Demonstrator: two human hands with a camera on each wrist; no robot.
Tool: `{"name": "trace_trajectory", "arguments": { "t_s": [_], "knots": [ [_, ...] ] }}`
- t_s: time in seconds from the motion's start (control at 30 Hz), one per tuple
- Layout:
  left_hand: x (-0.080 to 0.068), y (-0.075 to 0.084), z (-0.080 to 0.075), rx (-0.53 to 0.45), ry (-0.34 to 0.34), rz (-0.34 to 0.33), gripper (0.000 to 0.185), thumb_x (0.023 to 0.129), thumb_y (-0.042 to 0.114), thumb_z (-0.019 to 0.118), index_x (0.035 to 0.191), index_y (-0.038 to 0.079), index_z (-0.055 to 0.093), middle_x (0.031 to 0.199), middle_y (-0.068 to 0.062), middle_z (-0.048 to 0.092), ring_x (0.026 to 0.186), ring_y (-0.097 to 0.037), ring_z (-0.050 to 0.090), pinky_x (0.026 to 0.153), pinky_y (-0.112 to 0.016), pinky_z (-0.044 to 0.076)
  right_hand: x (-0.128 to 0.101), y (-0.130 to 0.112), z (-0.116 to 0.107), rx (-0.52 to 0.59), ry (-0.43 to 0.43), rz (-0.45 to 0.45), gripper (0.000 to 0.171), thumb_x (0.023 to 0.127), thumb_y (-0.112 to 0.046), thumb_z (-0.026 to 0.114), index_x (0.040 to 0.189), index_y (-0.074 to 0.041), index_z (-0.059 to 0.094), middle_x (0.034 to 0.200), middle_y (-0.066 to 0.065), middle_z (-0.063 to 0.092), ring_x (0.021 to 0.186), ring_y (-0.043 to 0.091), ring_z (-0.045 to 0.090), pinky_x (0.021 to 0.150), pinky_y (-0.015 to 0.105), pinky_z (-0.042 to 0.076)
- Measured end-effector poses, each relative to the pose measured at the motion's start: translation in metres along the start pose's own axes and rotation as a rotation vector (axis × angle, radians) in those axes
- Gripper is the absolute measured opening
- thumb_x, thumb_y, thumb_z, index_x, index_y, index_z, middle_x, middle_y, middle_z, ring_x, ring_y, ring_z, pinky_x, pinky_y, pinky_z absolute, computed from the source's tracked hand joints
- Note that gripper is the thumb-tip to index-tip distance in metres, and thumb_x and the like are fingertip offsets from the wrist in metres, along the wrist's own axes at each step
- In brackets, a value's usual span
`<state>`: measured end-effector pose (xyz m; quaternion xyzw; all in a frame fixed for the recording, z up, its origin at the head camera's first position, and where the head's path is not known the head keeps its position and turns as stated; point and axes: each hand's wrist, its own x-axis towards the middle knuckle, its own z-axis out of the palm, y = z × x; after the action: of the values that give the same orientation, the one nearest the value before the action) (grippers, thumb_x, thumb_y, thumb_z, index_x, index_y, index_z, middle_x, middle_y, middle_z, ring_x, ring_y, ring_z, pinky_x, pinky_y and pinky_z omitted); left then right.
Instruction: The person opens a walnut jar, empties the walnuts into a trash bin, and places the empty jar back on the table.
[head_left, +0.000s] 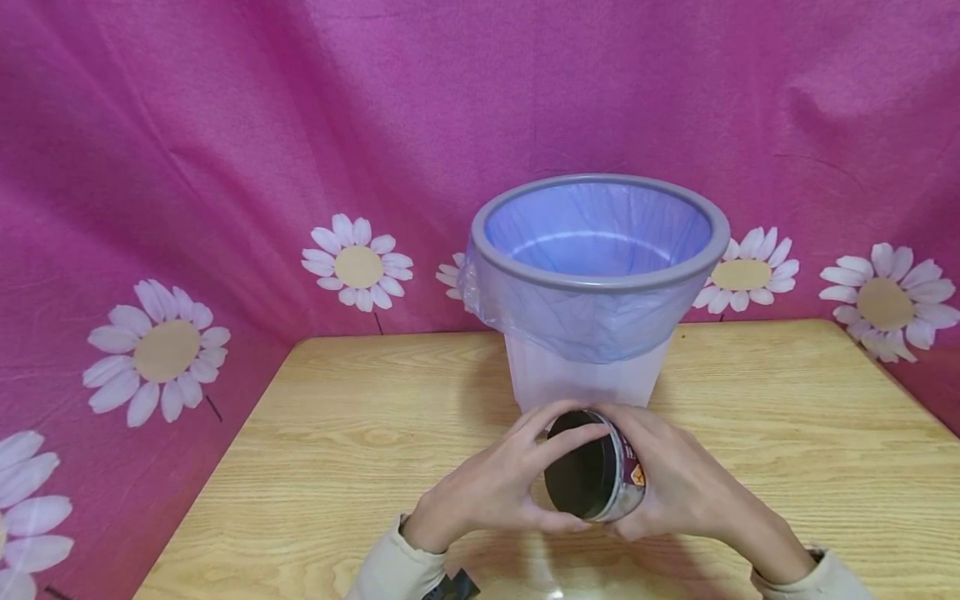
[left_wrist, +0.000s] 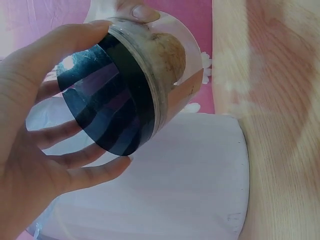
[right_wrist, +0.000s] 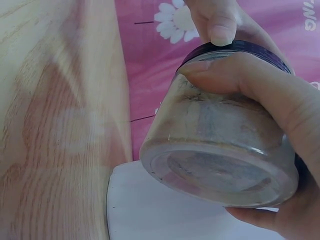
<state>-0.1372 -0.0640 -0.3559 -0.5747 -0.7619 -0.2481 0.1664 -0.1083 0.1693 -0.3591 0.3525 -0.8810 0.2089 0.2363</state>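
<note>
A clear, dingy jar (head_left: 628,497) with a dark screw lid (head_left: 579,471) is held up low in the head view, tilted so that the lid points left. My left hand (head_left: 502,479) grips the lid, fingers and thumb spread round its edge. The jar's body is in my right hand (head_left: 686,479), whose thumb presses along the side near the lid in the right wrist view. That view also shows the jar's thick round base (right_wrist: 220,177). A maroon label with a small orange mark shows beside the right hand. In the left wrist view the lid (left_wrist: 107,97) is glossy black.
Just beyond the hands stands a whitish bin (head_left: 588,383) with a grey rim (head_left: 600,282) and a bluish plastic liner (head_left: 570,321) folded over it. The wooden table (head_left: 360,433) meets a pink, daisy-printed cloth (head_left: 420,108) behind and at the sides. A small dark object (head_left: 453,587) lies by the left sleeve.
</note>
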Motion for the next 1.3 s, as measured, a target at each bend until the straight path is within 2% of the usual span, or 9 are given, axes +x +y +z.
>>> {"name": "trace_trajectory", "arguments": {
  "t_s": [0.23,0.53,0.8,1.07,1.3],
  "knots": [
    [-0.0007,0.0013,-0.0007,-0.007,0.006,-0.017,0.091,0.072,0.041,0.084,0.145,0.017,0.036,0.146,-0.009,0.032,0.134,-0.020,0.035,0.111,-0.025,0.028,0.0002,-0.0003,0.0008,-0.007,-0.004,0.000,0.109,0.033,-0.035,0.091,0.132,-0.010,0.050,0.118,0.000,0.061,0.103,0.016,0.058,0.080,0.041,0.054],
    [-0.0004,0.0005,-0.0002,-0.035,-0.041,-0.012,0.097,0.069,0.032,0.087,0.147,0.017,0.031,0.150,-0.011,0.025,0.137,-0.022,0.031,0.110,-0.030,0.032,0.0002,0.0002,0.0011,0.001,-0.001,0.010,0.110,0.032,-0.037,0.090,0.131,-0.009,0.051,0.117,0.000,0.061,0.102,0.014,0.058,0.080,0.039,0.054],
    [-0.0018,0.0011,0.0010,-0.025,-0.022,-0.022,0.096,0.070,0.035,0.086,0.147,0.018,0.032,0.148,-0.009,0.029,0.135,-0.022,0.035,0.111,-0.027,0.030,-0.0004,0.0001,0.0014,-0.005,0.007,-0.008,0.111,0.033,-0.036,0.091,0.132,-0.010,0.050,0.117,-0.001,0.061,0.101,0.015,0.059,0.079,0.039,0.054],
    [-0.0013,0.0023,0.0016,-0.058,-0.039,-0.072,0.097,0.069,0.036,0.086,0.148,0.021,0.032,0.149,-0.007,0.028,0.136,-0.020,0.031,0.110,-0.028,0.032,-0.0002,-0.0007,0.0013,-0.001,-0.003,0.012,0.112,0.032,-0.036,0.090,0.133,-0.010,0.050,0.119,-0.001,0.060,0.103,0.015,0.058,0.080,0.040,0.054],
    [0.0008,-0.0002,0.0033,-0.035,-0.051,0.002,0.099,0.066,0.023,0.087,0.148,0.017,0.031,0.152,-0.011,0.024,0.140,-0.022,0.025,0.112,-0.029,0.027,0.0000,-0.0011,0.0008,0.010,-0.010,0.027,0.110,0.032,-0.038,0.090,0.131,-0.010,0.051,0.117,-0.001,0.060,0.101,0.012,0.057,0.079,0.037,0.054]
  ]
}}
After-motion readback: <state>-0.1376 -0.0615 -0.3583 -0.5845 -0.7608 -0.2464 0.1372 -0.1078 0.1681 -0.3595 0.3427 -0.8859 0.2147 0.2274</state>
